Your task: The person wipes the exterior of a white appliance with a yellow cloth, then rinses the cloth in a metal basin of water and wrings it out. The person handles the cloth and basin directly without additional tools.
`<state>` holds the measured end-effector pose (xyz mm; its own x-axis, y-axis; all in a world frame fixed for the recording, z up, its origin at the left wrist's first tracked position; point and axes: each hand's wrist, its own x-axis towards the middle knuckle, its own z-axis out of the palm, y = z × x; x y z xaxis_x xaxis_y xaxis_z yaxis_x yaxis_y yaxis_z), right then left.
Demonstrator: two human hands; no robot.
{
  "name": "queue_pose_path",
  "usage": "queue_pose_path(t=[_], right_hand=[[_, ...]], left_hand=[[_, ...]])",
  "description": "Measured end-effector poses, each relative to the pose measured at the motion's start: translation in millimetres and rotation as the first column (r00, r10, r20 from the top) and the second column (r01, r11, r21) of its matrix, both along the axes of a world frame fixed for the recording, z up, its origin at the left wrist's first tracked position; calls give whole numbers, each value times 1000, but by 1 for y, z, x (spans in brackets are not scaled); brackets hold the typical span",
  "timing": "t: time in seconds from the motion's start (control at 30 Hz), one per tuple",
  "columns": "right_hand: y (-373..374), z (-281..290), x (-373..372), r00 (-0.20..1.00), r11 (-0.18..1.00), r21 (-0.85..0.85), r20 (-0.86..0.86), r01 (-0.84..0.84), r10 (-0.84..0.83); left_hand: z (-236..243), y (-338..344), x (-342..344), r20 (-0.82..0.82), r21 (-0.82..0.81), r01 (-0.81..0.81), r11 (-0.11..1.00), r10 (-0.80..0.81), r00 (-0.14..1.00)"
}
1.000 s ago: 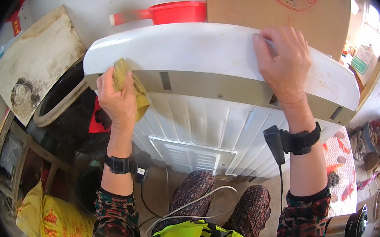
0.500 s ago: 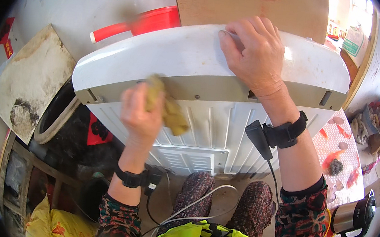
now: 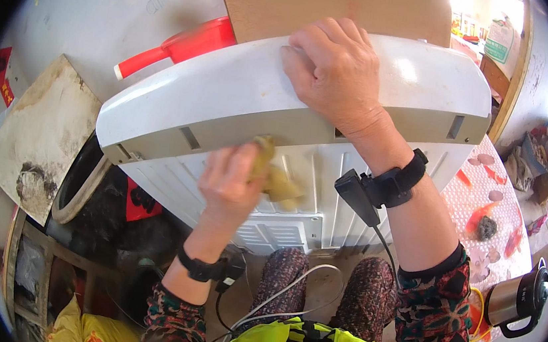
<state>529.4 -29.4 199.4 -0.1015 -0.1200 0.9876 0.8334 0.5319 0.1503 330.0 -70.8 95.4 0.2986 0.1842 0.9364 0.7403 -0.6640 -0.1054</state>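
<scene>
A white appliance with a ribbed side and a slotted vent panel, which looks like a washing machine (image 3: 181, 98), is tilted in front of my knees. My left hand (image 3: 230, 176) is closed on a yellow-brown cloth (image 3: 279, 183), whose loose end hangs to the right, blurred by motion. The cloth lies at the lower edge of the grey-beige strip (image 3: 231, 136) below the white top. My right hand (image 3: 338, 71) is curled over the far edge of the top, its fingertips partly hidden. Each wrist wears a black strap with a small cabled device.
Behind the appliance stand a cardboard box (image 3: 331, 10) and a red dipper (image 3: 197, 41). At left are a stained board (image 3: 44, 133) and a black tub (image 3: 76, 177). A steel kettle (image 3: 514, 303) stands right, near a pink patterned cloth (image 3: 476, 212). A white cable (image 3: 281, 291) crosses my knees.
My left hand and the cloth have moved right along the strip and slightly down. The right hand keeps its hold on the top edge. The view has shifted a little.
</scene>
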Motion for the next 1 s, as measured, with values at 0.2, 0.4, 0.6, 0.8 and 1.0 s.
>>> queue_pose_path(t=[0.2,0.4,0.6,0.8,1.0], right_hand=[[-2,-2,-1,1000,999,-39,-20,20,-21],[-1,-1,0,1000,1000,2,-23,-8,8],[0,1,1,997,999,-6,-53,-54,54],[-7,1,3,997,993,-117,-77,-32,23],[-22,2,1,986,960,-232,-104,-153,132]], left_hand=[[17,15,-21,297,-41,-91,995,99,950],[-12,-5,34,9,-97,0,995,1,1000],[-17,-5,-2,268,-118,103,988,-68,961],[2,3,16,165,-41,-13,999,20,986],[-13,-6,20,-198,-39,-64,997,55,979]])
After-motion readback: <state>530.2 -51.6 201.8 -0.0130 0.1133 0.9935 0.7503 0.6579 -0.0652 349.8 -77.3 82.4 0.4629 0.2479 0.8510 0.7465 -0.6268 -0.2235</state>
